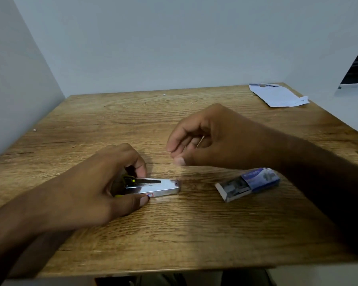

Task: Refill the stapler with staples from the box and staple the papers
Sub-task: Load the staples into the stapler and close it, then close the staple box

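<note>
Nearest, on the wooden table (pixel 174 234), the left hand (pixel 103 182) comes in from 7 o'clock and grips the rear of the stapler (pixel 163 187), thumb on its near side and fingers curled over its far side. It lies flat just short of the table's middle, its silver nose pointing to 3 o'clock, a black strip showing along its top and a bit of yellow and black under the fingers. At 3 o'clock from it, apart from it, lies the box (pixel 262 178), a blue sleeve with its grey tray (pixel 232 189) slid partly out toward the stapler. The right forearm passes just behind it. Farther back, at 1 o'clock from the stapler, the right hand (pixel 207 137) hovers above the table with fingers curled in toward the thumb; a thin pale sliver (pixel 201 141) shows inside the curl, and whether the hand is pinching it I cannot tell. Well beyond, in the table's far corner at 1 o'clock, lie the papers (pixel 277 96), white and crumpled at one edge. Plain pale walls (pixel 174 48) stand behind and to 9 o'clock
</note>
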Available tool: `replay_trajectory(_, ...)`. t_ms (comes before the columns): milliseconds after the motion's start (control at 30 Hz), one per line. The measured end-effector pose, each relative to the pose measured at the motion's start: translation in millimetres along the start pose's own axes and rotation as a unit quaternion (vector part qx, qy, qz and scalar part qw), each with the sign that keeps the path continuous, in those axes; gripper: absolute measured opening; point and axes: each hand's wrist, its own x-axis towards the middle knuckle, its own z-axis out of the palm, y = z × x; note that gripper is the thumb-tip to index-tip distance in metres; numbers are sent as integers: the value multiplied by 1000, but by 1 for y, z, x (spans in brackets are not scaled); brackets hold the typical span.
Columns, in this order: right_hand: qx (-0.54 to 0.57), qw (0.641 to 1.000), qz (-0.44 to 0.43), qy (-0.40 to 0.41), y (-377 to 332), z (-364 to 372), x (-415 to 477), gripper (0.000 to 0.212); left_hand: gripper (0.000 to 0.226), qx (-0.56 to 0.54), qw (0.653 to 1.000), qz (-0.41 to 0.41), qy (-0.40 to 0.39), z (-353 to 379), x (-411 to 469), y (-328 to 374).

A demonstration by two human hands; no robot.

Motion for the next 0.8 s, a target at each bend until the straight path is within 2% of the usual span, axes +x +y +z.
replay_trajectory(100, -8, 1000, 11, -15, 2, -15, -7, 21, 44, 23, 999, 3, -23, -7, 2, 9)
replay_trajectory(200, -28, 999, 34, -33, 2, -31, -17, 23, 51, 37, 999, 31, -12, -13, 10, 28)
replay_trajectory(600, -192, 959, 165, -128, 1, -57, -77, 43, 43, 68, 994, 84, 23, 31, 40, 92)
replay_trajectory(700, -229, 951, 173, -117, 3, -50, -81, 39, 39, 95, 992, 81, 20, 41, 42, 96)
replay_trajectory(800, -215, 960, 157, -84, 8, -47, -84, 32, 35, 103, 992, 64, 22, 45, 42, 99)
